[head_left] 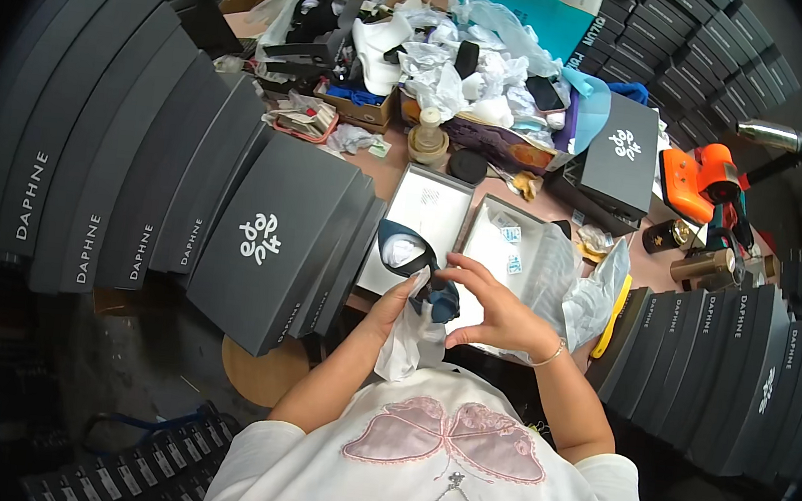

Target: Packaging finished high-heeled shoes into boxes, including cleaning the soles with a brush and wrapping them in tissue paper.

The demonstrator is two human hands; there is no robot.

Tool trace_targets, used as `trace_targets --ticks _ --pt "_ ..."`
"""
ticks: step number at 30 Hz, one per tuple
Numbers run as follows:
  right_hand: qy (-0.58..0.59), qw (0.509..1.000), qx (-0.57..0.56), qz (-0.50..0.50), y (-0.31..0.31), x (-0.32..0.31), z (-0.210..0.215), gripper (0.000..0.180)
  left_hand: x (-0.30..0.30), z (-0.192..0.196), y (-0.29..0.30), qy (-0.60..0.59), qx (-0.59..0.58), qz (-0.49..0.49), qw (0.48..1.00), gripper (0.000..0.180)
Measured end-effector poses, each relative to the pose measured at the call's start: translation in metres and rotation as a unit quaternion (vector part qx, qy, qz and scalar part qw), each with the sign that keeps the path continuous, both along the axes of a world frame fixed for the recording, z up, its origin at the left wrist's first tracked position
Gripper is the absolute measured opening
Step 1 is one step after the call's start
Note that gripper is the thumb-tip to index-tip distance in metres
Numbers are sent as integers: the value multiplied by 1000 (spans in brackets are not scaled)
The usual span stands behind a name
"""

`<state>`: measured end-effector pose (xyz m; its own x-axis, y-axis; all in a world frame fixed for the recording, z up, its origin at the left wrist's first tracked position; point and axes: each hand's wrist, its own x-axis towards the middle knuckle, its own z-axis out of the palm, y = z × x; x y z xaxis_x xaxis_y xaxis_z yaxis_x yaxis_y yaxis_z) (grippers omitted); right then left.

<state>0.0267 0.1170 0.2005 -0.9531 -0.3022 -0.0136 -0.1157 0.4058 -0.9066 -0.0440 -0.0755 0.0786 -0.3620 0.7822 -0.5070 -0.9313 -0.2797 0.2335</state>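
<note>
I hold a dark blue shoe (417, 257) stuffed with white tissue above the table's near edge. My left hand (394, 305) grips it from below, together with a wad of white tissue paper (408, 344) hanging down. My right hand (490, 306) closes on the shoe's heel end from the right. Just behind the shoe lies an open shoe box (500, 250) lined with white paper, and its lid (424, 216) lies upturned beside it on the left.
Stacks of dark grey shoe boxes (272, 238) rise on my left and more (737, 375) on my right. At the back, crumpled tissue and bags (457, 68) pile up. An orange tool (707, 183) and a small wooden jar (427, 139) stand on the table.
</note>
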Motion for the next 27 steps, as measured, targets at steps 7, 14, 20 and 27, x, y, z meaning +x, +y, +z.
trace_targets --ticks 7,14,20,27 --pt "-27 983 19 -183 -23 29 -2 73 11 23 20 181 -73 -75 978 33" --pt "-17 821 -448 -354 45 99 -9 48 -58 80 36 384 -161 75 906 19" --pt "-56 803 -513 -298 49 154 44 51 -92 67 81 436 -176 253 845 18" --pt "-157 605 -675 -392 21 98 -21 45 -7 110 62 724 -220 138 639 15"
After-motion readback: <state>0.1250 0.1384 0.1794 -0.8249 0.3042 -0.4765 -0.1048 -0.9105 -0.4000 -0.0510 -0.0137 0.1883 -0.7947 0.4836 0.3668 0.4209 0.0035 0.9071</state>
